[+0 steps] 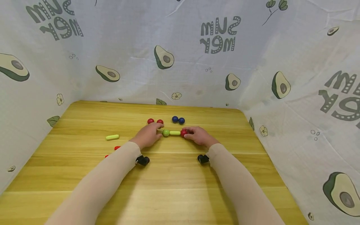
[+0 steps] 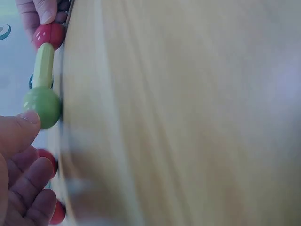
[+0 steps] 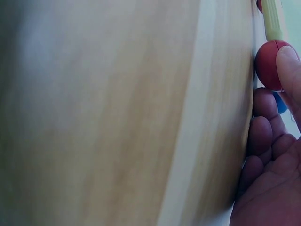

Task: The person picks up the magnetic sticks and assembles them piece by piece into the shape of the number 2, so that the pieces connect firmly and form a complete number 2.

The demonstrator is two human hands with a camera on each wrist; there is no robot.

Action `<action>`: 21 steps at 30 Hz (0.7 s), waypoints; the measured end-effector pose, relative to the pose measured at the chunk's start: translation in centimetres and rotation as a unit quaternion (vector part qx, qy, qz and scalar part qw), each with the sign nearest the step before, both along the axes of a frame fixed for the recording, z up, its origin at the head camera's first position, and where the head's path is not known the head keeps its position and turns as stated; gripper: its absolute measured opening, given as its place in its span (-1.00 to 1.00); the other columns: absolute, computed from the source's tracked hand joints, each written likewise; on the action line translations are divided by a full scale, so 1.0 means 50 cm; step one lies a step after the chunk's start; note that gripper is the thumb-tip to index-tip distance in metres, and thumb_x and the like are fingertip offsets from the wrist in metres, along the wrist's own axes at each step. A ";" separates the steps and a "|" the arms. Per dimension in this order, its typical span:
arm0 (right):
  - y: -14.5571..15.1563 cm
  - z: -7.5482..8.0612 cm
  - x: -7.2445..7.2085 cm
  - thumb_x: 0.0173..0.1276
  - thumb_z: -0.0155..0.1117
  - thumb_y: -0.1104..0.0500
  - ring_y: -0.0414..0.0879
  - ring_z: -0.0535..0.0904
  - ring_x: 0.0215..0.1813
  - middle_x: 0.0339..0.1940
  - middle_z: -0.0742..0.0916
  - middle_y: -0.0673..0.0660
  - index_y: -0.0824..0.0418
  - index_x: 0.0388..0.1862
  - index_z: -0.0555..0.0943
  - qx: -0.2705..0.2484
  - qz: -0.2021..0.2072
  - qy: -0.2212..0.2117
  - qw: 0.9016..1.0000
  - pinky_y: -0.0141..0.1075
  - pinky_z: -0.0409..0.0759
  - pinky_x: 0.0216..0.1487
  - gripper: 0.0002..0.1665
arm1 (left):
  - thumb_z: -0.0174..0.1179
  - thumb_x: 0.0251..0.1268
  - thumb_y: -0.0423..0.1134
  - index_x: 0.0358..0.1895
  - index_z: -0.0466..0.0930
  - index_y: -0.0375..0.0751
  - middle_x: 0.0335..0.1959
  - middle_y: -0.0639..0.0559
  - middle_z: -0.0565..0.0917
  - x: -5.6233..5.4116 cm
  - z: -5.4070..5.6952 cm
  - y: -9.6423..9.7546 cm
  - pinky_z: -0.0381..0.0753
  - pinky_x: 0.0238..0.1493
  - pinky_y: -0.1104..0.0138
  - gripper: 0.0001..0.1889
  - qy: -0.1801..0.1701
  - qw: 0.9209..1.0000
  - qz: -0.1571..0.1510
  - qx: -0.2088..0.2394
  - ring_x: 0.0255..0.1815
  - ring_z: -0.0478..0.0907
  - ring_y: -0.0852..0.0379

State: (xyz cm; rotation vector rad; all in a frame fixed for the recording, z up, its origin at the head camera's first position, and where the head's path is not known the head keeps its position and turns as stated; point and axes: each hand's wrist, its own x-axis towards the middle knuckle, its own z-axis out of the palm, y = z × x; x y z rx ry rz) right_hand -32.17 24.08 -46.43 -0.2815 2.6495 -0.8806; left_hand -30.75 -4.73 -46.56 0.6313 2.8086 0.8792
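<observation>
Two red pieces (image 1: 117, 147) part-hidden by sleeve (image 1: 104, 175), left hand (image 1: 147, 135) spread, right hand (image 1: 200, 136) pinching red ball (image 1: 183, 133)

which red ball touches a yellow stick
The red ball the right hand pinches; the other two red balls lie apart from that stick, beyond the left hand.

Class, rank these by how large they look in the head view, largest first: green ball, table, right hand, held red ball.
1. Table
2. Right hand
3. Green ball and held red ball: too alike to rank, the red one partly covered by fingers.
</observation>
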 end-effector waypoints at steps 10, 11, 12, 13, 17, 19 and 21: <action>-0.002 -0.002 -0.004 0.63 0.24 0.03 0.11 0.56 0.29 0.36 0.66 0.24 0.06 0.54 0.51 -0.004 0.014 0.000 1.000 0.07 0.45 0.50 -0.44 | 0.20 0.60 -0.15 0.49 0.46 -0.14 0.45 -0.12 0.56 0.012 0.039 -0.107 0.42 0.52 -0.09 -0.51 -0.002 0.999 0.017 -0.037 0.50 0.46 -0.19; -0.002 -0.001 -0.004 0.63 0.24 0.03 0.11 0.56 0.29 0.36 0.66 0.24 0.06 0.54 0.51 -0.004 0.014 0.000 1.000 0.07 0.45 0.49 -0.44 | 0.20 0.60 -0.15 0.49 0.46 -0.15 0.46 -0.13 0.55 0.013 0.043 -0.121 0.40 0.53 -0.10 -0.51 -0.005 0.999 0.022 -0.043 0.52 0.44 -0.20; -0.002 -0.001 -0.004 0.62 0.25 0.03 0.11 0.56 0.28 0.35 0.66 0.24 0.06 0.53 0.52 -0.003 0.012 -0.001 1.000 0.07 0.45 0.49 -0.44 | 0.19 0.61 -0.15 0.49 0.46 -0.16 0.46 -0.14 0.54 0.014 0.046 -0.135 0.39 0.54 -0.12 -0.51 -0.008 0.998 0.027 -0.049 0.53 0.42 -0.22; -0.001 -0.001 -0.005 0.62 0.25 0.03 0.11 0.55 0.26 0.34 0.67 0.24 0.05 0.53 0.52 -0.004 0.011 -0.002 1.000 0.07 0.46 0.48 -0.44 | 0.19 0.61 -0.15 0.49 0.46 -0.17 0.46 -0.16 0.54 0.015 0.049 -0.149 0.39 0.53 -0.13 -0.51 -0.010 0.998 0.031 -0.055 0.53 0.42 -0.24; 0.001 0.000 -0.006 0.62 0.25 0.03 0.11 0.55 0.25 0.33 0.66 0.24 0.06 0.53 0.52 -0.006 0.008 -0.003 1.000 0.07 0.46 0.48 -0.44 | 0.18 0.61 -0.17 0.47 0.47 -0.26 0.46 -0.23 0.55 0.020 0.059 -0.208 0.38 0.51 -0.19 -0.51 -0.022 0.996 0.042 -0.078 0.51 0.42 -0.32; 0.002 0.000 -0.007 0.61 0.26 0.04 0.12 0.55 0.25 0.33 0.66 0.25 0.06 0.53 0.52 -0.010 0.007 -0.006 1.000 0.07 0.45 0.49 -0.44 | 0.18 0.60 -0.18 0.45 0.48 -0.30 0.44 -0.28 0.55 0.022 0.060 -0.237 0.39 0.50 -0.21 -0.52 -0.026 0.995 0.043 -0.089 0.49 0.43 -0.35; 0.003 -0.001 -0.008 0.61 0.26 0.04 0.11 0.55 0.26 0.33 0.66 0.24 0.05 0.53 0.52 -0.012 0.008 -0.006 1.000 0.07 0.45 0.49 -0.44 | 0.19 0.60 -0.19 0.43 0.50 -0.33 0.41 -0.32 0.57 0.025 0.059 -0.264 0.40 0.47 -0.23 -0.53 -0.029 0.994 0.042 -0.098 0.46 0.46 -0.38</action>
